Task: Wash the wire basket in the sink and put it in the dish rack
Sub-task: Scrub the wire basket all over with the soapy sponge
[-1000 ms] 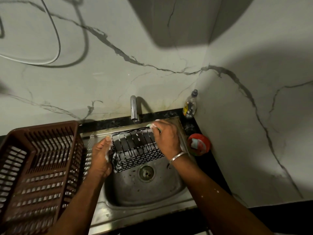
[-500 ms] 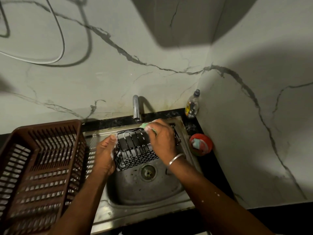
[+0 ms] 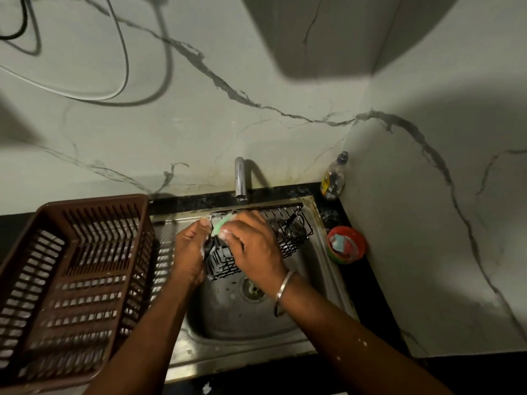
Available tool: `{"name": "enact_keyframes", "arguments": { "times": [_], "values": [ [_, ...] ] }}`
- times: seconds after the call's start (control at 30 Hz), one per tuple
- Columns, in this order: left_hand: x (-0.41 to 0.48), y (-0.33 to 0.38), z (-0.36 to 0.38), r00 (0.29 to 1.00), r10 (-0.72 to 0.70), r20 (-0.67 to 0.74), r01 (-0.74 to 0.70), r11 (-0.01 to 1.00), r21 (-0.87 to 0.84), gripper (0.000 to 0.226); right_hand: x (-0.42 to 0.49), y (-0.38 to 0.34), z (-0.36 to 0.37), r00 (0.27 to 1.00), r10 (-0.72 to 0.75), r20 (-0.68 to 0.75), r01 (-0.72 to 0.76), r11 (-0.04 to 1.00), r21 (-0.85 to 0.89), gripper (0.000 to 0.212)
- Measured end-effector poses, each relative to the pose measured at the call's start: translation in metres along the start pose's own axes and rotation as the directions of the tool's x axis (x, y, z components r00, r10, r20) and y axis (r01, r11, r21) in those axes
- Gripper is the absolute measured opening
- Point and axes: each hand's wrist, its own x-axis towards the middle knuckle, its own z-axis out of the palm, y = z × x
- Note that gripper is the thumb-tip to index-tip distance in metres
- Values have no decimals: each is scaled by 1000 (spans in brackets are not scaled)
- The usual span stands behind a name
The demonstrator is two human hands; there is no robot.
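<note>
A black wire basket [image 3: 288,232] is held over the steel sink [image 3: 248,317], tilted, with soap foam on its wires. My left hand [image 3: 189,252] grips the basket's left end, thumb on its top corner. My right hand [image 3: 253,246] holds a green sponge [image 3: 221,225] and presses it on the basket's upper left rim; the hand covers the basket's middle. The brown plastic dish rack [image 3: 65,280] stands to the left of the sink with nothing in it.
A chrome tap [image 3: 240,179] stands behind the sink, no water running. A small bottle [image 3: 333,178] is in the back right corner. A red tub [image 3: 346,245] with scrub pads sits on the black counter to the right. Marble walls close the back and right.
My right hand has slid the sponge left along the basket's top rim, from its right end to near my left thumb. The basket's right end now shows uncovered.
</note>
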Motion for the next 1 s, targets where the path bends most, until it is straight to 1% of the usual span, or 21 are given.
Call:
{"name": "enact_keyframes", "arguments": {
  "times": [0.07,0.1,0.13,0.2,0.23,0.27,0.37,0.4,0.43,0.5,0.53,0.57,0.63,0.7,0.73,0.77,0.83,0.87,0.9,0.93,1.0],
  "values": [
    [1,1,-5,1000,-5,-10,5,1000,10,30,-13,1,-6,990,-125,65,124,992,13,10],
    [1,0,-7,1000,-1,-5,1,1000,18,30,-13,3,-9,986,-147,74,146,989,21,10],
    [0,-1,-5,1000,-1,6,0,1000,29,30,-10,4,-8,991,-119,64,118,993,17,11],
    [-3,-3,-1,1000,-5,21,4,998,57,29,-1,2,-3,1000,5,0,-5,1000,-1,10],
    [-4,-3,1,1000,-4,21,3,999,50,31,0,1,-2,999,38,-20,-38,999,-11,10],
    [-4,-1,2,1000,-3,17,2,999,38,34,-2,-1,-1,1000,26,-15,-26,999,-22,9],
    [-1,0,-4,1000,1,5,-1,999,48,38,-19,1,-11,990,-110,93,109,994,17,9],
    [-1,-1,-6,1000,-3,7,2,999,50,37,-19,4,-14,987,-116,112,114,993,27,9],
    [0,-2,-6,1000,-8,19,7,998,55,35,-13,6,-14,991,-80,108,78,997,24,10],
    [-1,-5,-3,999,-18,27,16,999,49,30,1,7,-8,998,61,36,-61,998,1,11],
    [-1,-4,-1,1000,-13,19,13,1000,26,30,8,7,-6,994,106,8,-106,994,-6,10],
    [-1,-2,2,1000,-17,11,16,1000,18,31,9,7,-6,994,113,-1,-113,993,-18,10],
    [1,2,1,1000,-6,-27,6,999,31,28,1,4,-12,998,33,44,-33,999,-13,9],
    [1,8,0,999,20,-33,-19,999,32,45,-10,4,-23,990,-78,122,73,996,44,7],
    [0,9,1,1000,25,-14,-25,1000,17,52,-9,6,-26,988,-80,135,74,996,50,7],
    [-1,7,1,1000,17,-1,-17,1000,15,55,-3,8,-27,993,-35,114,32,999,34,6],
    [-7,9,10,1000,-15,-22,15,1000,-5,59,11,13,-23,994,113,-8,-113,994,-12,6],
    [-7,10,11,999,-16,-37,15,1000,-15,60,16,14,-20,988,154,-33,-155,988,-23,7],
    [-5,8,8,999,-8,-43,8,1000,-11,60,15,13,-18,989,145,-26,-145,989,-29,8],
    [-3,7,7,999,-13,-41,13,1000,4,57,11,10,-17,995,95,8,-95,995,-22,9],
    [1,8,0,999,4,-51,-3,1000,12,45,-5,2,-23,994,-51,100,48,998,35,9]
  ]
}}
